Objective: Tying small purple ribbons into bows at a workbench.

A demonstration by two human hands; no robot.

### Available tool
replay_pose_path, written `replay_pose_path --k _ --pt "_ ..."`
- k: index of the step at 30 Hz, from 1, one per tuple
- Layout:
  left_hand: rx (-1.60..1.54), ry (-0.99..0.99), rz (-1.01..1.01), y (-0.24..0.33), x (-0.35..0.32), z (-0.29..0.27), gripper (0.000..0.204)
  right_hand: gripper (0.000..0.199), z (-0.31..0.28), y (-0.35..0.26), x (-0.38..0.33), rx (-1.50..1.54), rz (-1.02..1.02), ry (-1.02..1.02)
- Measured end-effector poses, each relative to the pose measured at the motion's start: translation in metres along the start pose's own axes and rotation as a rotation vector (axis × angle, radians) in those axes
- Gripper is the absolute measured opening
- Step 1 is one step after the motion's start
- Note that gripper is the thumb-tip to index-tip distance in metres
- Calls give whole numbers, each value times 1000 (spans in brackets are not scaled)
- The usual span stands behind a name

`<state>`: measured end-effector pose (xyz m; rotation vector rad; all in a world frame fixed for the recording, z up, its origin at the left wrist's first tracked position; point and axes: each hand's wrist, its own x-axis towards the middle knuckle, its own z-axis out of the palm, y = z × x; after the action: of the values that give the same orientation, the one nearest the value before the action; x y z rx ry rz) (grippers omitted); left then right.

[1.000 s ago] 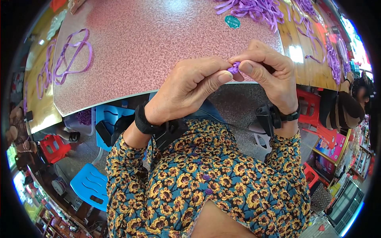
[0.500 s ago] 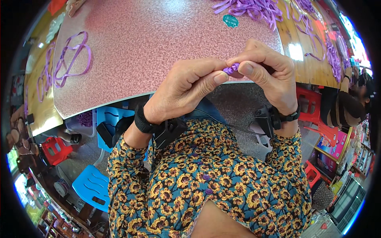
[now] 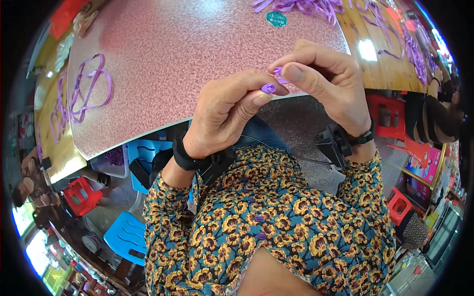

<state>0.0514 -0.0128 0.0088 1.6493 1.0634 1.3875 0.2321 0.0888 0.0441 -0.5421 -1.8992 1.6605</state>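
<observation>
Left hand (image 3: 232, 111): raised above the near edge of the table, fingers curled inward, thumb and forefinger pinched shut on a small purple piece (image 3: 269, 88), rounded at its visible end. Right hand (image 3: 328, 81): just beside and touching the left at the fingertips, thumb and forefinger closed on the other end of the same purple piece, where a bit of purple shows by the thumbnail; whether this is one item or two joined parts cannot be told, as the fingers cover most of it. The piece sits between the two hands, held in the air over the table's front rim, not resting on anything. Wrists: each carries a black strap (image 3: 185, 158) with a small black device (image 3: 333, 145) attached, and a thin dark wire runs between them across the lap. Table (image 3: 173, 59): rounded top, speckled pink surface. On it, far left, a loose loop of purple ribbon (image 3: 86, 91); at the far edge, a heap of purple ribbon strips (image 3: 306, 6) and a small teal oval tag (image 3: 276, 18) near it. Clothing: teal garment with yellow flower print (image 3: 276, 227), purple buttons down the front. Below the table: blue plastic stool (image 3: 123, 237), red plastic stool (image 3: 79, 195) to the left.
</observation>
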Motion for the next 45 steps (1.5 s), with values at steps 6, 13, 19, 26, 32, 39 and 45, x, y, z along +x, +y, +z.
replay_pose_path --k 6,13,19,26,32,39,45 --pt "71 5 69 -4 0 1 15 16 3 1 0 96 -1 1" --pt "-4 30 40 -5 -3 5 15 14 -1 1 -2 98 -30 -60" --pt "-3 6 -27 -2 -3 3 21 14 -4 3 -1 -65 -199 -52" --pt "39 -4 -97 1 -2 3 25 15 -7 1 1 -266 -273 -62" --pt "-65 -24 -94 3 -1 2 26 15 -8 -2 1 -344 -301 -82" --pt "-17 -59 11 0 -1 1 25 16 -8 -4 5 -317 -299 -102" --pt "-24 7 39 -3 0 2 26 16 -2 -3 5 -284 -307 -67"
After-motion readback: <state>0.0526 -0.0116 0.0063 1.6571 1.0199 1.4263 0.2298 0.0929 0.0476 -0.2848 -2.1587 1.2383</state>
